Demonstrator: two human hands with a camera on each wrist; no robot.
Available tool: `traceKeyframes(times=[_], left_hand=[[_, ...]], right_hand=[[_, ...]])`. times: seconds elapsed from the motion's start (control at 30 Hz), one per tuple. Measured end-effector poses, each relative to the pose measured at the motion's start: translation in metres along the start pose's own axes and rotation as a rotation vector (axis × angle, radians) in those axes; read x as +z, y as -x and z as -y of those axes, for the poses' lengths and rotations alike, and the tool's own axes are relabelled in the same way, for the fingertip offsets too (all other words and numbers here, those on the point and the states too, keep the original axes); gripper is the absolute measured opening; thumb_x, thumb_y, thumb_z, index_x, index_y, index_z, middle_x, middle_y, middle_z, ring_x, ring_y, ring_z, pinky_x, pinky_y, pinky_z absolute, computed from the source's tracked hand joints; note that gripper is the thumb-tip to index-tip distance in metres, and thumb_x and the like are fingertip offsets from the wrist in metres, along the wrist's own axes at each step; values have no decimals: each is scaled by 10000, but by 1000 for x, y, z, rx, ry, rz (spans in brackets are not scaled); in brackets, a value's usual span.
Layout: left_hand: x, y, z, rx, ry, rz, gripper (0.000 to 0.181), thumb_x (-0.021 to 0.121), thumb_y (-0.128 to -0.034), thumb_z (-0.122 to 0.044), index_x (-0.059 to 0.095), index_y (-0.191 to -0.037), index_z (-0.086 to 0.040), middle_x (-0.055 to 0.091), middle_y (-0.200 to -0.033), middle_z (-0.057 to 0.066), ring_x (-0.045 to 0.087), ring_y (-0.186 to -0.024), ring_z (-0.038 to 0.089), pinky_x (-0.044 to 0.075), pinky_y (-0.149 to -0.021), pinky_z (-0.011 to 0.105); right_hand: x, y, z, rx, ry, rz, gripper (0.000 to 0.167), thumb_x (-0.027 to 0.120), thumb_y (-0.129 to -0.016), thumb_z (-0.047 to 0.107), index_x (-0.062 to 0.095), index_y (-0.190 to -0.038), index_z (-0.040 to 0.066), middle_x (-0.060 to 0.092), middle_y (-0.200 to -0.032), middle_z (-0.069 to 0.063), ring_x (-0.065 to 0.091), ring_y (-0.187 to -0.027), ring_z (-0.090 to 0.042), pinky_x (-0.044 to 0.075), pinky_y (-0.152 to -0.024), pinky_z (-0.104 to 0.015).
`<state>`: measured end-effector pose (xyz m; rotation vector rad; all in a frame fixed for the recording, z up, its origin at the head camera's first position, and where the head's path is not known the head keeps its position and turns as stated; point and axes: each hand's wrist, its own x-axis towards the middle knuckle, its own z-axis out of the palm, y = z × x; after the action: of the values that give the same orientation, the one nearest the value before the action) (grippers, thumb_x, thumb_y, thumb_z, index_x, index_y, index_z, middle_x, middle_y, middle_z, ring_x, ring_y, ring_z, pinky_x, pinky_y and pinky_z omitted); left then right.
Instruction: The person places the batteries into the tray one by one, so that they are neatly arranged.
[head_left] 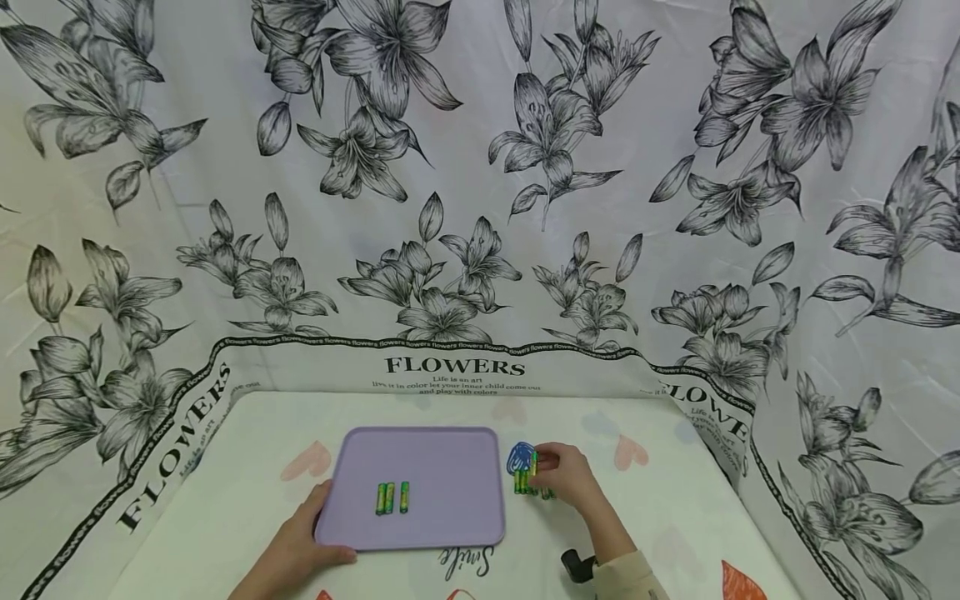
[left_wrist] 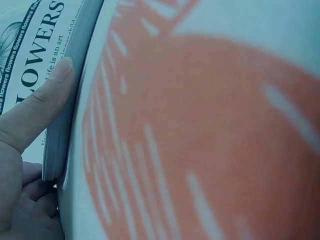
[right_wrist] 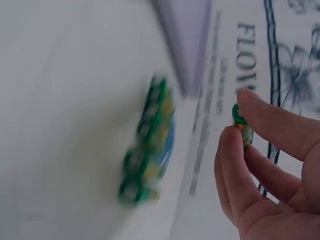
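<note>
A purple tray lies on the table, with three green-and-yellow batteries standing out against its left half. My left hand grips the tray's near left corner; the left wrist view has the thumb along the tray's edge and the other fingers partly hidden below. To the right of the tray, my right hand pinches one battery between thumb and fingertips, raised above the table. Under that hand lies a row of several more batteries, blurred in the right wrist view and partly covered by the fingers.
A white tablecloth printed with hearts and lettering covers the table. Flower-printed curtains enclose the back and both sides. A small black object sits at the right wrist, beside the beige sleeve.
</note>
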<state>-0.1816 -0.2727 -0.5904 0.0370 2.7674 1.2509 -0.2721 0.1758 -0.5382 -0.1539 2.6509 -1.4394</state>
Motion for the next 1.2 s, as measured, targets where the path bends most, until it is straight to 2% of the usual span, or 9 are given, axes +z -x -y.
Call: traceKeyframes(times=[0.1,0.23,0.33,0.47,0.63,0.77,0.93,1.1,1.2], left_hand=[[0,1,0,1,1,-3,1345,938,-580,-491,182,-1609,-66,275,-1621,263,300,-1463,493,245,-1172,648],[-1,2,-1,-6,21,10,1339,940,-586,-475,178,-1611,-74,270,-1621,267,308,-1458,494,255,-1168,653],[-1,3,-2,-22,26,22,1348,940,-590,-466,159,-1613,-67,234,-1630,277,277,-1468,506,235,-1173,656],[-2,1,0,-21,9,20,1359,938,-591,-474,148,-1611,-49,206,-1638,281,236,-1480,514,204,-1181,656],[0,-1,3,-13,-8,16,1358,932,-587,-503,156,-1614,-71,227,-1638,265,277,-1472,498,245,-1172,649],[1,-1,2,-25,-5,25,1360,931,-594,-502,146,-1616,-70,209,-1639,278,268,-1472,507,246,-1169,656],[0,0,0,-35,1,38,1353,930,-608,-491,137,-1615,-60,187,-1639,290,235,-1478,522,226,-1172,666],[-1,-1,2,-12,-2,23,1337,927,-616,-490,145,-1616,-73,207,-1643,266,248,-1483,500,231,-1178,649],[0,-1,2,-18,3,27,1339,926,-618,-486,138,-1617,-71,193,-1643,277,237,-1483,508,224,-1177,652]], right_hand=[[22,-6,19,-45,-86,55,566,852,-754,22,633,-1269,-61,710,-1072,-112,697,-946,-204,608,-777,-340],[62,-14,36,-69,-107,87,526,882,-731,48,679,-1213,-9,719,-1014,-51,691,-900,-152,599,-753,-300],[92,-19,45,-80,-89,96,505,898,-714,70,704,-1178,23,721,-949,-5,673,-853,-119,582,-735,-287],[127,-22,56,-112,-53,128,509,912,-689,49,710,-1154,-4,720,-886,5,654,-783,-90,573,-710,-270],[160,-20,65,-153,60,136,532,935,-658,54,712,-1134,-32,697,-854,12,592,-714,-20,534,-676,-226],[174,-20,74,-174,108,119,530,939,-658,68,719,-1130,-29,670,-829,28,540,-699,2,510,-673,-214],[179,-18,81,-181,132,121,535,944,-641,47,721,-1120,-34,650,-793,46,518,-686,7,505,-677,-207],[181,-15,83,-166,89,124,575,948,-608,14,716,-1132,-32,663,-807,26,541,-679,8,517,-692,-203],[179,-13,82,-155,47,127,593,938,-606,-6,709,-1153,-19,677,-844,9,573,-684,6,532,-701,-203]])
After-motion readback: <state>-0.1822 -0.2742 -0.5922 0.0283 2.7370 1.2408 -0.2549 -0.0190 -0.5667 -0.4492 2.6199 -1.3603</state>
